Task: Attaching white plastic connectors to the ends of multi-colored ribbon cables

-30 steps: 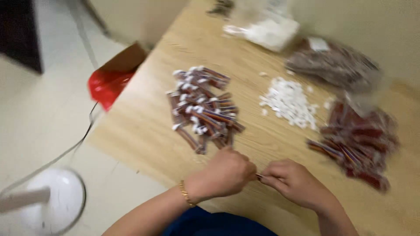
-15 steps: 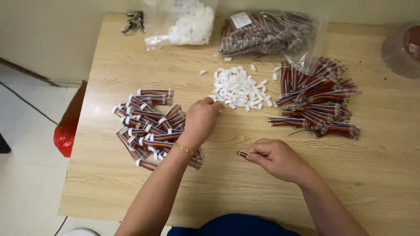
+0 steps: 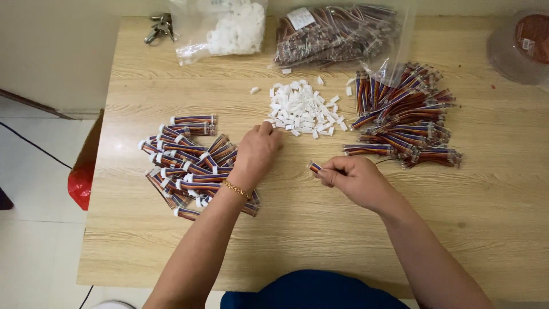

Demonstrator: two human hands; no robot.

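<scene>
Striped wire bundle sits pinched between the thumb and fingers of the right hand, its end poking out toward the left, just above the bare wood of the table. Left hand reaches forward with its fingertips at the near edge of the loose heap of small white connectors; the fingers are curled together, but whether they have a connector between them cannot be told. A gold bracelet circles that wrist. Under the left forearm lies a pile of finished wire bundles with white ends. Right of the connectors lies a larger pile of wire bundles. Two clear bags and some keys rest at the far edge
</scene>
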